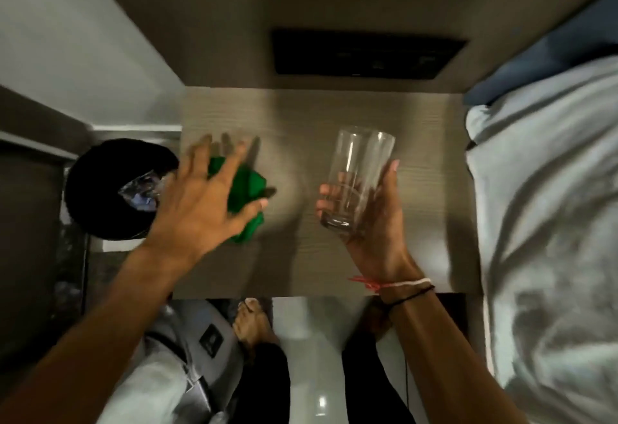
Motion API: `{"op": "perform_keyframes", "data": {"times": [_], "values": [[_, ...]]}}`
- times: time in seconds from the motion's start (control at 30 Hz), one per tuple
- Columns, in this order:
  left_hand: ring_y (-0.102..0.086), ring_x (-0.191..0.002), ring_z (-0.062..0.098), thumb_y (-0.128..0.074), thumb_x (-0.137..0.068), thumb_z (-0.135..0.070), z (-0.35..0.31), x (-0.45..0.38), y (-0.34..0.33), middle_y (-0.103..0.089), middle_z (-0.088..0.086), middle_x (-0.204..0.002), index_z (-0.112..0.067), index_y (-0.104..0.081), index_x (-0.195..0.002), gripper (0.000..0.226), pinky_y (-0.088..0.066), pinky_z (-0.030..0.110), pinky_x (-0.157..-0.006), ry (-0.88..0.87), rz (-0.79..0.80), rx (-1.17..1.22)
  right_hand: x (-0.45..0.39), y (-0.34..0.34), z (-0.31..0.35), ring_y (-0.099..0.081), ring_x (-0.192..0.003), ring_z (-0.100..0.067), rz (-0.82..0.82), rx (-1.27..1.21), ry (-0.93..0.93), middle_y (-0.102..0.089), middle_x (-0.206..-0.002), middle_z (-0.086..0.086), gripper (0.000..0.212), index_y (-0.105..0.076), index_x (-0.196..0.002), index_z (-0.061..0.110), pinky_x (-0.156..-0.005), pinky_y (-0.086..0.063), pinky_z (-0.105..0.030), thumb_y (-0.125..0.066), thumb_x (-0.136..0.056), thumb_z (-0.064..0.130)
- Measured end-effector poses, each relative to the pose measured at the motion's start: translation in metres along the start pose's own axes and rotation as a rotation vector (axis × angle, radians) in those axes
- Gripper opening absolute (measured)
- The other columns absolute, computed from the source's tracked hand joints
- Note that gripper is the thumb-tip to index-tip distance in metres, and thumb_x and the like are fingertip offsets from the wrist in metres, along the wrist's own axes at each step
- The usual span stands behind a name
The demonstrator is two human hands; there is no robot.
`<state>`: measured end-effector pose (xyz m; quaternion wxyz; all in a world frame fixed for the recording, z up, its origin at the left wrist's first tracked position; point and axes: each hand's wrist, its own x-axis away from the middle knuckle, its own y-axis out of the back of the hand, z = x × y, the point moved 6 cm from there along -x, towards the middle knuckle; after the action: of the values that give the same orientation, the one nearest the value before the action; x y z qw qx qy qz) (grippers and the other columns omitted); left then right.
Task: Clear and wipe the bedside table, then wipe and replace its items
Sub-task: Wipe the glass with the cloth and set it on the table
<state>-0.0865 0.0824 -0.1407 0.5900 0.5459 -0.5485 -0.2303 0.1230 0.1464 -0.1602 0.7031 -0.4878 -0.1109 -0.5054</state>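
Observation:
A wooden bedside table [334, 116] fills the middle of the view. A crumpled green cloth [249, 186] lies on its left part. My left hand [204, 199] hovers over the cloth with fingers spread apart, partly covering it. A clear, empty drinking glass [356, 172] is held tilted above the table's right half. My right hand [374, 219] grips it around the lower part.
A black bin [100, 189] with a clear wrapper inside stands left of the table. The bed with pale bedding [548, 223] lies along the right. A dark switch panel [364, 52] is on the wall behind. A grey bag [174, 363] and my bare foot are on the floor.

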Motion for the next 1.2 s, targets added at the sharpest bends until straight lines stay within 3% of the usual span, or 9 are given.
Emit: {"op": "perform_keyframes", "data": {"times": [0.17, 0.33, 0.47, 0.57, 0.7, 0.87, 1.0, 1.1, 1.2], "values": [[-0.004, -0.156, 0.05, -0.064, -0.091, -0.047, 0.031, 0.019, -0.079, 0.015, 0.026, -0.168, -0.037, -0.003, -0.163, 0.094, -0.027, 0.057, -0.124, -0.004, 0.08, -0.086, -0.024, -0.014, -0.044, -0.063, -0.07, -0.02, 0.022, -0.119, -0.04, -0.065, -0.084, -0.008, 0.071, -0.069, -0.088, 0.015, -0.064, -0.058, -0.031, -0.041, -0.086, 0.08], [-0.046, -0.134, 0.045, -0.077, -0.085, -0.024, 0.035, 0.0, -0.06, -0.035, 0.021, -0.159, -0.03, -0.049, -0.148, 0.069, -0.052, 0.053, -0.102, 0.052, -0.094, 0.045, -0.039, -0.008, -0.06, -0.066, -0.078, -0.02, 0.0, -0.043, -0.104, -0.067, -0.097, -0.006, 0.087, -0.059, -0.135, 0.013, -0.073, -0.06, -0.037, -0.062, -0.074, 0.074], [-0.061, -0.119, 0.034, -0.074, -0.084, -0.007, 0.047, -0.005, -0.013, -0.06, 0.019, -0.134, -0.016, -0.068, -0.129, 0.047, -0.046, 0.03, -0.108, 0.057, -0.341, 0.494, -0.039, -0.002, -0.07, -0.067, -0.076, -0.018, -0.02, 0.036, -0.123, -0.067, -0.096, -0.004, 0.074, -0.065, -0.113, 0.018, -0.064, -0.06, -0.031, -0.075, -0.062, 0.071], [-0.059, -0.126, 0.026, -0.068, -0.083, -0.002, 0.018, 0.005, 0.019, -0.06, 0.021, -0.137, -0.008, -0.068, -0.13, 0.047, -0.039, 0.007, -0.108, -0.107, -0.518, 0.619, -0.037, -0.003, -0.074, -0.067, -0.088, -0.023, -0.044, 0.088, -0.148, -0.062, -0.12, -0.014, 0.063, -0.063, -0.118, 0.02, -0.069, -0.057, -0.032, -0.052, -0.08, 0.07], [-0.046, -0.145, 0.029, -0.065, -0.085, 0.007, -0.039, 0.01, 0.015, -0.041, 0.019, -0.159, -0.013, -0.06, -0.141, 0.059, -0.044, 0.034, -0.119, -0.242, -0.358, 0.641, -0.039, -0.015, -0.072, -0.058, -0.114, -0.034, -0.008, -0.011, -0.097, -0.053, -0.138, -0.022, 0.071, -0.044, -0.15, 0.011, -0.09, -0.048, -0.044, -0.027, -0.102, 0.06], [-0.061, -0.122, 0.034, -0.068, -0.082, 0.007, -0.054, 0.026, 0.012, -0.049, 0.02, -0.153, -0.01, -0.069, -0.129, 0.051, -0.051, 0.034, -0.105, -0.4, -0.32, 0.544, -0.041, -0.002, -0.06, -0.067, -0.114, -0.023, 0.061, -0.102, -0.03, -0.072, -0.122, -0.007, 0.054, -0.063, -0.133, 0.014, -0.101, -0.052, -0.042, -0.031, -0.105, 0.046], [-0.062, -0.123, 0.036, -0.068, -0.082, 0.009, -0.054, 0.036, 0.017, -0.053, 0.021, -0.149, -0.007, -0.072, -0.124, 0.045, -0.051, 0.037, -0.106, -0.451, -0.284, 0.537, -0.039, 0.0, -0.046, -0.064, -0.118, -0.028, 0.153, -0.124, -0.031, -0.062, -0.132, -0.017, 0.073, -0.042, -0.148, 0.004, -0.098, -0.057, -0.04, -0.053, -0.094, 0.052], [-0.055, -0.134, 0.036, -0.066, -0.085, 0.009, -0.049, 0.026, 0.028, -0.049, 0.025, -0.151, -0.003, -0.067, -0.13, 0.047, -0.046, 0.036, -0.113, -0.333, -0.371, 0.566, -0.041, 0.006, -0.05, -0.064, -0.097, -0.021, 0.141, -0.065, -0.048, -0.064, -0.118, -0.009, 0.075, -0.06, -0.131, 0.014, -0.078, -0.058, -0.033, -0.083, -0.07, 0.052], [-0.052, -0.139, 0.031, -0.066, -0.087, 0.007, -0.062, 0.005, 0.033, -0.044, 0.018, -0.158, -0.01, -0.063, -0.137, 0.053, -0.045, 0.032, -0.116, -0.258, -0.373, 0.609, -0.041, 0.002, -0.053, -0.066, -0.091, -0.02, 0.099, -0.008, -0.077, -0.065, -0.116, -0.009, 0.084, -0.058, -0.137, 0.015, -0.081, -0.054, -0.036, -0.065, -0.076, 0.073]]}}
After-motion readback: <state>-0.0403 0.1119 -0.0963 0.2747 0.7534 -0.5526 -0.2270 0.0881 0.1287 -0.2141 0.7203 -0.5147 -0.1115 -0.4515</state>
